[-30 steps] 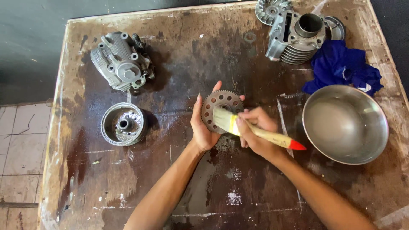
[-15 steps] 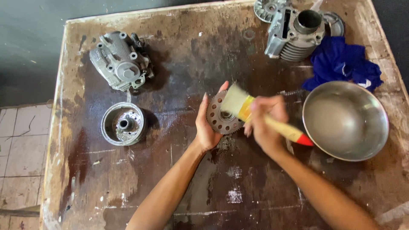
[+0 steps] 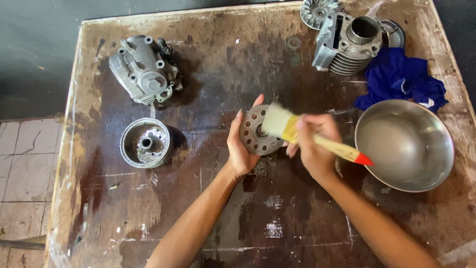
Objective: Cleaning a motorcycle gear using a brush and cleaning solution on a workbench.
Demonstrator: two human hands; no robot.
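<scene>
My left hand (image 3: 239, 149) holds a round toothed metal gear (image 3: 255, 135) upright above the middle of a stained brown table (image 3: 218, 64). My right hand (image 3: 317, 144) grips a paintbrush (image 3: 307, 136) with a pale wooden handle, a red tip and light bristles. The bristles rest against the face of the gear. Both forearms reach in from the bottom edge.
A steel bowl (image 3: 404, 145) sits just right of my right hand, a blue rag (image 3: 399, 79) behind it. A finned engine cylinder (image 3: 347, 44) and a fan-like part (image 3: 317, 11) stand at the back. A cylinder head (image 3: 144, 69) and round metal cup (image 3: 145, 143) lie left.
The gear and brush have shifted slightly right and back. The brush has swept across the gear's face, its bristles now blurred with motion.
</scene>
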